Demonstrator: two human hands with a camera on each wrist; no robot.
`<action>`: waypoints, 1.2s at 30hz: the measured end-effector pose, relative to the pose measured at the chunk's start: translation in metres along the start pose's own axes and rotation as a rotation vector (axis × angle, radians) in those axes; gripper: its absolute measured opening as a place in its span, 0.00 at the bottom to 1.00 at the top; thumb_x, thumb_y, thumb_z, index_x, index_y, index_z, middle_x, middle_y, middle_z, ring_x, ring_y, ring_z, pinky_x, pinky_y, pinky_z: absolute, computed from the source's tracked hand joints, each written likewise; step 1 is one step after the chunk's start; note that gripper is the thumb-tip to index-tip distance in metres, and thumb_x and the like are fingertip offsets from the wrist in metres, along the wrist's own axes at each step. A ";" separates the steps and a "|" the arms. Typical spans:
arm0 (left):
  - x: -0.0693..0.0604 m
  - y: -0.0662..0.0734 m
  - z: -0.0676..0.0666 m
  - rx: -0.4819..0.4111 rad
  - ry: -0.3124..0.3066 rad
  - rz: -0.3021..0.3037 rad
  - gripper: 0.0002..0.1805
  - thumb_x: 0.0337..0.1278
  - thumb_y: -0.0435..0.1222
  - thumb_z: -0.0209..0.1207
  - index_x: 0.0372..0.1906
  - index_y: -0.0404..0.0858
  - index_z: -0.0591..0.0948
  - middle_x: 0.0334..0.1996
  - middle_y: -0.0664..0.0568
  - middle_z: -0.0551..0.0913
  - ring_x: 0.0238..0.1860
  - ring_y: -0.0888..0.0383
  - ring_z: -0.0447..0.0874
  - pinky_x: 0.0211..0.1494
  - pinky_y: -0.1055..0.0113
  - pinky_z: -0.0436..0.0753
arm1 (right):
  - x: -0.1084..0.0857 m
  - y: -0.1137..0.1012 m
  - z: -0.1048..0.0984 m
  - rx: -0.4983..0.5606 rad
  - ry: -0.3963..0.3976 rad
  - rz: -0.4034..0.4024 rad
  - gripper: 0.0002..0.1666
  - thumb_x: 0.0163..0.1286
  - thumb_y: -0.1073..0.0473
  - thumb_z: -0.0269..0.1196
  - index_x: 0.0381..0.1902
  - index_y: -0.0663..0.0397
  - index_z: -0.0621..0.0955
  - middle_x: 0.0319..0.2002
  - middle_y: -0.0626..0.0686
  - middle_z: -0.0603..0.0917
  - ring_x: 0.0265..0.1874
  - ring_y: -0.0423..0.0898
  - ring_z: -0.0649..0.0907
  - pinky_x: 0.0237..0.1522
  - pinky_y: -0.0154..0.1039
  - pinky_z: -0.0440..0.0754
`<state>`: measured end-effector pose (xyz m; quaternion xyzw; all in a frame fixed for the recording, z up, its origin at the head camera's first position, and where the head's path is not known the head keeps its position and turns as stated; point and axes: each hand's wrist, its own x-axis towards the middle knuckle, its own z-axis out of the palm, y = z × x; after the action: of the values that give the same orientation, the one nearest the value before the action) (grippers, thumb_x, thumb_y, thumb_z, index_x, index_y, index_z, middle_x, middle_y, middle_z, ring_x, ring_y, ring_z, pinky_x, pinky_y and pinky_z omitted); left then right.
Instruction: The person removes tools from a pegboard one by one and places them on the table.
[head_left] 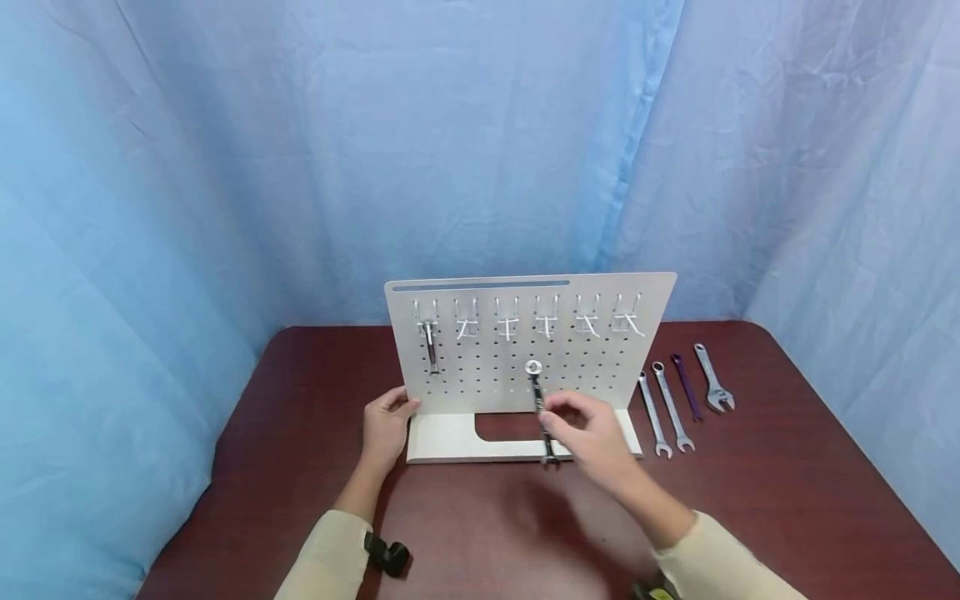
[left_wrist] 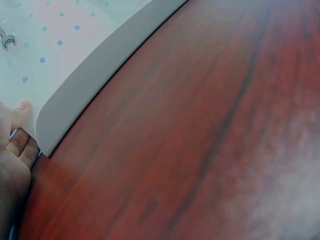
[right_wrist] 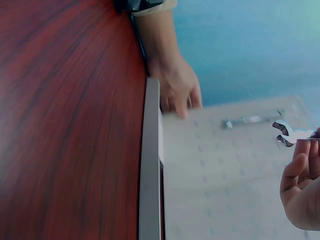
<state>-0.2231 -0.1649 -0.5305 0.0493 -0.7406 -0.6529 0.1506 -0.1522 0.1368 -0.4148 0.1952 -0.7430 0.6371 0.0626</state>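
Observation:
My right hand (head_left: 588,429) pinches a combination wrench (head_left: 537,396) between thumb and fingers, in front of the white pegboard (head_left: 502,367). The wrench's ring end points up and its open end (right_wrist: 284,134) points down. At the board's lower left edge, my left hand (head_left: 386,427) grips the side, thumb (left_wrist: 21,112) in front and fingers behind. Another wrench (head_left: 431,346) hangs from the leftmost hook. Several more metal hooks (head_left: 546,323) line the top of the board, with nothing on them.
To the board's right, two silver combination wrenches (head_left: 672,408), a purple wrench (head_left: 686,385) and an adjustable wrench (head_left: 714,379) lie on the dark red table (head_left: 787,467). The board's white base (head_left: 442,442) has a cutout. Blue curtains (head_left: 480,150) surround the table.

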 end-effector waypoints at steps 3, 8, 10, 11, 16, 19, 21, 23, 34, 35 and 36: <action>-0.003 0.007 0.001 0.010 -0.004 -0.001 0.13 0.58 0.24 0.67 0.48 0.24 0.85 0.38 0.39 0.85 0.34 0.62 0.81 0.37 0.75 0.80 | -0.015 -0.004 -0.032 -0.013 0.035 0.010 0.03 0.68 0.75 0.62 0.39 0.72 0.81 0.31 0.55 0.82 0.24 0.42 0.82 0.23 0.39 0.84; -0.008 0.019 0.001 0.051 0.003 -0.006 0.13 0.58 0.22 0.66 0.48 0.21 0.84 0.39 0.35 0.84 0.34 0.63 0.79 0.37 0.74 0.80 | -0.029 0.005 -0.091 -0.163 0.142 0.046 0.05 0.70 0.74 0.61 0.42 0.74 0.80 0.29 0.48 0.83 0.24 0.38 0.81 0.24 0.35 0.83; -0.006 0.010 0.002 0.051 0.008 -0.003 0.13 0.58 0.22 0.66 0.48 0.22 0.84 0.38 0.36 0.85 0.33 0.65 0.79 0.37 0.74 0.80 | -0.031 0.013 -0.117 -0.241 0.186 0.084 0.07 0.71 0.72 0.62 0.43 0.74 0.80 0.28 0.47 0.84 0.23 0.38 0.81 0.23 0.35 0.82; -0.003 0.003 0.004 0.042 0.011 -0.002 0.13 0.58 0.23 0.66 0.48 0.22 0.84 0.38 0.37 0.85 0.33 0.65 0.79 0.37 0.75 0.80 | -0.032 0.017 -0.130 -0.283 0.207 0.100 0.08 0.72 0.70 0.62 0.44 0.74 0.80 0.27 0.46 0.84 0.22 0.37 0.81 0.23 0.34 0.81; 0.000 -0.004 0.007 0.024 -0.008 0.020 0.13 0.58 0.25 0.68 0.48 0.25 0.85 0.37 0.40 0.86 0.34 0.65 0.81 0.38 0.76 0.80 | -0.031 0.043 -0.197 -0.404 0.266 0.247 0.18 0.75 0.61 0.62 0.50 0.76 0.79 0.28 0.39 0.85 0.23 0.38 0.82 0.25 0.34 0.82; -0.001 -0.002 0.006 0.032 0.000 0.034 0.12 0.57 0.25 0.68 0.47 0.25 0.86 0.37 0.40 0.86 0.34 0.64 0.82 0.38 0.75 0.81 | -0.025 0.064 -0.231 -0.440 0.257 0.377 0.25 0.78 0.56 0.58 0.57 0.76 0.76 0.30 0.40 0.84 0.25 0.39 0.82 0.27 0.37 0.82; -0.001 -0.001 0.004 0.029 0.014 0.025 0.12 0.57 0.24 0.68 0.46 0.25 0.86 0.36 0.40 0.86 0.34 0.64 0.81 0.37 0.76 0.80 | -0.018 0.077 -0.248 -0.479 0.239 0.457 0.28 0.80 0.53 0.55 0.61 0.75 0.74 0.33 0.47 0.84 0.26 0.41 0.82 0.28 0.40 0.83; -0.002 0.000 -0.003 0.040 0.027 0.013 0.12 0.57 0.24 0.68 0.47 0.26 0.86 0.37 0.40 0.86 0.34 0.64 0.81 0.37 0.76 0.80 | -0.007 0.091 -0.259 -0.547 0.207 0.508 0.30 0.80 0.51 0.54 0.62 0.75 0.74 0.37 0.56 0.84 0.29 0.46 0.83 0.29 0.42 0.82; -0.001 0.001 -0.002 0.034 0.020 0.016 0.13 0.58 0.26 0.68 0.48 0.26 0.85 0.38 0.39 0.86 0.35 0.63 0.82 0.39 0.75 0.81 | 0.031 0.144 -0.311 -0.840 0.133 0.603 0.25 0.77 0.55 0.55 0.52 0.78 0.80 0.51 0.77 0.77 0.48 0.72 0.77 0.39 0.61 0.78; -0.001 0.001 -0.001 0.029 0.013 0.015 0.13 0.58 0.26 0.68 0.49 0.26 0.85 0.38 0.39 0.86 0.36 0.63 0.82 0.39 0.75 0.81 | 0.031 0.147 -0.314 -0.846 0.140 0.621 0.25 0.77 0.56 0.55 0.51 0.78 0.80 0.50 0.77 0.77 0.46 0.71 0.77 0.38 0.61 0.78; -0.002 0.000 -0.001 0.026 0.008 0.014 0.14 0.58 0.26 0.68 0.49 0.25 0.85 0.39 0.39 0.86 0.36 0.63 0.82 0.39 0.75 0.81 | 0.031 0.150 -0.316 -0.848 0.145 0.638 0.24 0.76 0.56 0.56 0.50 0.78 0.81 0.50 0.77 0.77 0.46 0.72 0.76 0.37 0.61 0.78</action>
<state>-0.2211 -0.1649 -0.5305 0.0488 -0.7486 -0.6422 0.1574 -0.2852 0.4539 -0.4855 -0.1273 -0.9515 0.2800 -0.0098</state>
